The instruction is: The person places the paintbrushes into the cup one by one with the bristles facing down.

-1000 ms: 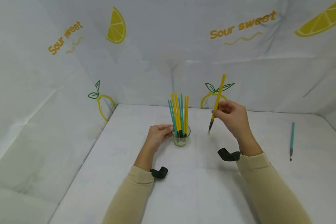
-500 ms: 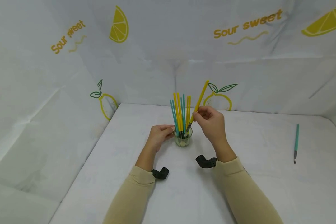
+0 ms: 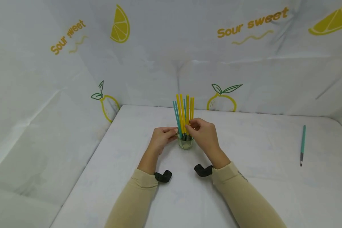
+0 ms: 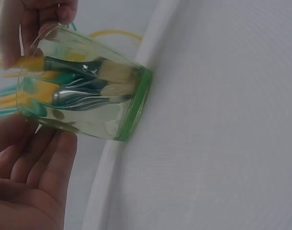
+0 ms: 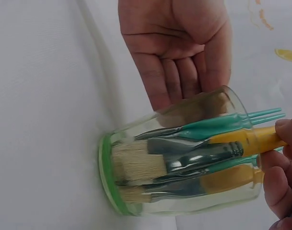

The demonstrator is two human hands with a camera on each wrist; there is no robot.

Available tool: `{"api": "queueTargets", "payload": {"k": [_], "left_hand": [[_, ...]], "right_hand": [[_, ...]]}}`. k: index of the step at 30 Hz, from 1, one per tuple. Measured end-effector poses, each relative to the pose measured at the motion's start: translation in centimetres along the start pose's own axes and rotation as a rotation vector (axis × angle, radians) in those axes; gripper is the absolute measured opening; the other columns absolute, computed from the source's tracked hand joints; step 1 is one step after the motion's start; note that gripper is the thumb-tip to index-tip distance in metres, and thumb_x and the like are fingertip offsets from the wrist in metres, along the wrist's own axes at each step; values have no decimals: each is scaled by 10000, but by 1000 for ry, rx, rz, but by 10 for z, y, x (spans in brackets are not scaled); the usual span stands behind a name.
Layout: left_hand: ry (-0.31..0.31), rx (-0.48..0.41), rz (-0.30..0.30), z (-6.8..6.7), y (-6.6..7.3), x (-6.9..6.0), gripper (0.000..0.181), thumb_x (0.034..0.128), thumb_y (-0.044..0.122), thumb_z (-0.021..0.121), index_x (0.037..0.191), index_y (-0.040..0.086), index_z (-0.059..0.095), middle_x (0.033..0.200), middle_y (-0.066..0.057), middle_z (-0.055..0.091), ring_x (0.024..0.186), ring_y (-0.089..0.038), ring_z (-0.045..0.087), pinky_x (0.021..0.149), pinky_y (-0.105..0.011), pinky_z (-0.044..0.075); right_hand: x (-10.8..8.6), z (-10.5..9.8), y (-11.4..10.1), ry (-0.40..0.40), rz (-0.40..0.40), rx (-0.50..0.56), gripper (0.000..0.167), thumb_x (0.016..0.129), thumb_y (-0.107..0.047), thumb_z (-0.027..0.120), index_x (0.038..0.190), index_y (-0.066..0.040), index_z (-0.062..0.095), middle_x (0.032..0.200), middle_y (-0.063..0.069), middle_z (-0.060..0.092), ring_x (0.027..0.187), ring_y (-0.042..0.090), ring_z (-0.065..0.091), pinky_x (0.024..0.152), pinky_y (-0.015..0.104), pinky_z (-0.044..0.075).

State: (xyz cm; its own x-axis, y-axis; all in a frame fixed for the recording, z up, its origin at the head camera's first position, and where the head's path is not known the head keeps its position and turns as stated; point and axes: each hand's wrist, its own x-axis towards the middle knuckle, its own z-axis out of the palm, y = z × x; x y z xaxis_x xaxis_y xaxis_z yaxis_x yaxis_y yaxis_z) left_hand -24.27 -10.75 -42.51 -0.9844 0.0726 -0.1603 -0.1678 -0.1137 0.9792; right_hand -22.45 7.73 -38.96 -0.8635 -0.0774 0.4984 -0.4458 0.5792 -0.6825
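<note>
Near the middle of the table stands a clear glass (image 3: 186, 145) with a green base (image 5: 106, 175), holding several yellow and teal paintbrushes, bristles down. My left hand (image 3: 160, 139) holds the glass at its left side near the rim, thumb and fingers against it. My right hand (image 3: 205, 134) pinches a yellow paintbrush (image 3: 187, 109) by its handle just above the rim. In the right wrist view, pale bristles (image 5: 136, 160) and dark ferrules show through the glass wall, low near the base. The right hand partly hides the brushes at the glass's right side.
A lone teal paintbrush (image 3: 303, 142) lies on the white-covered table (image 3: 262, 190) at the far right, bristles toward me. Behind rises a white cloth backdrop (image 3: 154, 72) printed with lemons and lettering. A black wrist camera (image 3: 203, 170) juts inward from the right wrist.
My right hand has moved left with the yellow paintbrush, from right of the glass to inside it, the brush turning upright. My left hand keeps its place on the glass.
</note>
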Motion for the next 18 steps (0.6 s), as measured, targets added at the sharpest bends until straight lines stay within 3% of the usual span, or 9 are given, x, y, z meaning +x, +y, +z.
{"api": "queueTargets", "payload": {"k": [9, 18], "left_hand": [[-4, -12, 4, 2, -1, 0, 250, 915, 67, 682, 1100, -101, 698, 1115, -193, 714, 920, -162, 711, 877, -335, 593], [5, 5, 22, 1, 1, -2, 254, 914, 78, 686, 1097, -98, 701, 1107, -181, 718, 918, -160, 711, 872, -335, 595]], "right_hand": [[-3, 7, 5, -5, -16, -46, 216, 857, -173, 766, 1000, -15, 732, 798, 83, 741, 638, 174, 645, 536, 268, 526], [-3, 12, 4, 1, -24, -71, 228, 873, -167, 747, 1032, -4, 736, 848, 102, 751, 690, 201, 664, 590, 341, 574]]}}
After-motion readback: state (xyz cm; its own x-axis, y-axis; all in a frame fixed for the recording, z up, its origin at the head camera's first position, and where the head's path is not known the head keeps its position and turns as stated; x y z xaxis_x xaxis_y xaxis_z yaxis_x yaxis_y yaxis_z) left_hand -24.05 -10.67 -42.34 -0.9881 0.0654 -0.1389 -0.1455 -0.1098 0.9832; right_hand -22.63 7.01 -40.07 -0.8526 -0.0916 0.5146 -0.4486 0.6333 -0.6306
